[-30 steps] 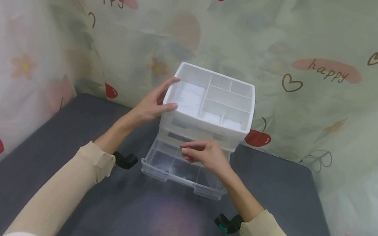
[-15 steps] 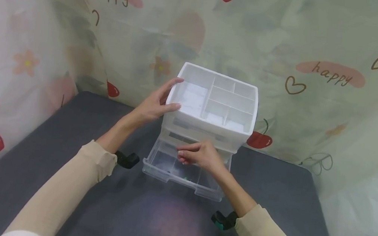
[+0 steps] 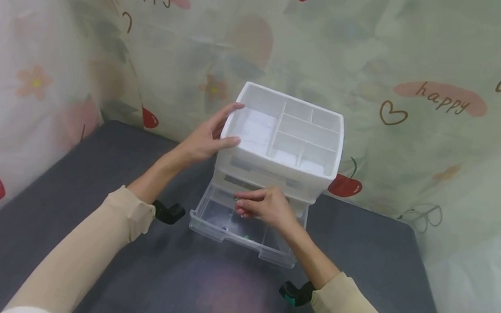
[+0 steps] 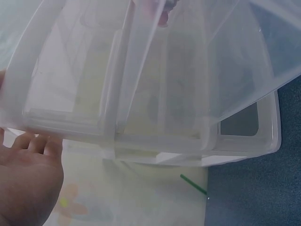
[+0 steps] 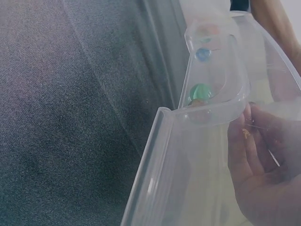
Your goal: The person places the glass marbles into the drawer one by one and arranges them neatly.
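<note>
A white plastic drawer unit (image 3: pixel 272 164) stands on the table, its top divided into compartments. My left hand (image 3: pixel 205 137) grips the left end of that top, thumb over the front rim. The lower clear drawer (image 3: pixel 214 232) is pulled out. Above it, my right hand (image 3: pixel 270 208) pinches a small marble between thumb and fingertips; a greenish bit shows in the head view, a yellowish fleck in the right wrist view. Through the drawer front, the right wrist view shows a green marble (image 5: pixel 201 92) and a blue marble (image 5: pixel 203 54) lying inside.
The dark grey table (image 3: pixel 141 276) surrounds the unit. Patterned curtains (image 3: pixel 322 48) hang close behind it and along both sides. An upper drawer (image 3: pixel 267 170) sits closed beneath the top tray.
The right hand has shifted slightly left over the drawer, still pinching the marble. The left hand keeps its grip on the unit. The head view has moved a little.
</note>
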`<state>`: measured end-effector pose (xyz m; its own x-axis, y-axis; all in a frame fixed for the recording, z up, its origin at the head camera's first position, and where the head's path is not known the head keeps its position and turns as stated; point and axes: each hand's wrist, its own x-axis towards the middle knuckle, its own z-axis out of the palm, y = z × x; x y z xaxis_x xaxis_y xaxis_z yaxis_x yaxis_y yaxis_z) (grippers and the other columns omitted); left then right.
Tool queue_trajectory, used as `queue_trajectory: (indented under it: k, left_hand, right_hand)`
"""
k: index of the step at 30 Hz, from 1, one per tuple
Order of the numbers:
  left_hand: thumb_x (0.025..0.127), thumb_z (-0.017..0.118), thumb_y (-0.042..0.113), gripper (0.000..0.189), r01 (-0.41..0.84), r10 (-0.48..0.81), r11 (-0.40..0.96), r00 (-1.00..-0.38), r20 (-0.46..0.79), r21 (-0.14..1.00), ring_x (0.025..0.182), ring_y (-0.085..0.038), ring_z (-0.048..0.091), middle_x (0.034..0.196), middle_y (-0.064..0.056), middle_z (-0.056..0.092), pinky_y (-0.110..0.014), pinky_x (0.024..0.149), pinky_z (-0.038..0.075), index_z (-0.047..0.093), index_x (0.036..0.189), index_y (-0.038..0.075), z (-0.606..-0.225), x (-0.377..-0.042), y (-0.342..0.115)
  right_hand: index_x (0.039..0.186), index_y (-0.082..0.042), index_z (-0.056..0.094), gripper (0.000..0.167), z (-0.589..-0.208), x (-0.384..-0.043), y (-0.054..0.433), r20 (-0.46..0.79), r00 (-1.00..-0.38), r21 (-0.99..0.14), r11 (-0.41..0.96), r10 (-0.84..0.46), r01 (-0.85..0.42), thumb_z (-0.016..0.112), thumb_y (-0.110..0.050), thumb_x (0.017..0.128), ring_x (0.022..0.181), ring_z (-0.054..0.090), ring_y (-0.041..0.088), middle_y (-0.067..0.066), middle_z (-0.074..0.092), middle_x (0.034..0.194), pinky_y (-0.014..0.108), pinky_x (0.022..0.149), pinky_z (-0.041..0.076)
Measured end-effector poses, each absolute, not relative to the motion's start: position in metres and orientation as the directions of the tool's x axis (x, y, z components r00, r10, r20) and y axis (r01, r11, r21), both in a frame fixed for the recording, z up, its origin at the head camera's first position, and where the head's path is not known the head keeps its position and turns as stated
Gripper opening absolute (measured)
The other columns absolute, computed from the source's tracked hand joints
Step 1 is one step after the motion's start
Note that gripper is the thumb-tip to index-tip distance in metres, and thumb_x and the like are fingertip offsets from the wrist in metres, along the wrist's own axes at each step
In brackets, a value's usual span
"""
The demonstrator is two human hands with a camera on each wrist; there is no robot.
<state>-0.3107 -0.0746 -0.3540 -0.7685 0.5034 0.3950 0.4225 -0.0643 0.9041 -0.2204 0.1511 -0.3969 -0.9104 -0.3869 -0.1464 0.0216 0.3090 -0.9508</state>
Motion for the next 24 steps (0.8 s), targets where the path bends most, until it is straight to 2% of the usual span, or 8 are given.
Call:
queue_trajectory:
  k: [7,12,18,24]
  left_hand:
    - [0.099,0.059,0.004,0.069,0.401,0.513,-0.080,-0.768,0.383,0.913,0.145,-0.025,0.027,0.164,0.000,0.016,-0.043,0.101,0.039,0.024,0.157,0.019,-0.3536,-0.3105,-0.0732]
    - [0.099,0.059,0.005,0.068,0.405,0.507,-0.075,-0.772,0.384,0.911,0.145,-0.024,0.028,0.163,0.002,0.018,-0.042,0.102,0.039,0.025,0.157,0.020,-0.3521,-0.3104,-0.0740]
    - [0.099,0.060,0.007,0.068,0.407,0.502,-0.074,-0.773,0.386,0.911,0.148,-0.021,0.023,0.163,0.004,0.017,-0.045,0.105,0.036,0.026,0.157,0.020,-0.3516,-0.3099,-0.0737]
    - [0.099,0.060,0.007,0.069,0.400,0.501,-0.073,-0.777,0.381,0.913,0.148,-0.021,0.024,0.163,0.003,0.017,-0.043,0.104,0.037,0.026,0.157,0.020,-0.3529,-0.3094,-0.0732]
  right_hand:
    - [0.118,0.007,0.069,0.028,-0.3969,-0.2193,0.1517,-0.156,-0.907,-0.951,0.307,-0.391,0.032,0.070,-0.004,0.092,0.084,0.073,0.029,0.019,0.074,0.093,0.040,0.077,0.057]
    - [0.117,0.007,0.069,0.028,-0.3973,-0.2189,0.1510,-0.182,-0.899,-0.942,0.332,-0.399,0.043,0.070,-0.004,0.092,0.082,0.073,0.026,0.018,0.074,0.093,0.039,0.076,0.057]
    - [0.113,0.006,0.072,0.024,-0.3974,-0.2181,0.1478,-0.222,-0.883,-0.929,0.364,-0.412,0.064,0.070,-0.003,0.091,0.077,0.073,0.022,0.017,0.075,0.092,0.046,0.078,0.056]
    - [0.113,0.003,0.073,0.022,-0.3989,-0.2174,0.1456,-0.245,-0.883,-0.924,0.372,-0.400,0.087,0.069,-0.004,0.092,0.078,0.074,0.022,0.015,0.075,0.092,0.044,0.077,0.057]
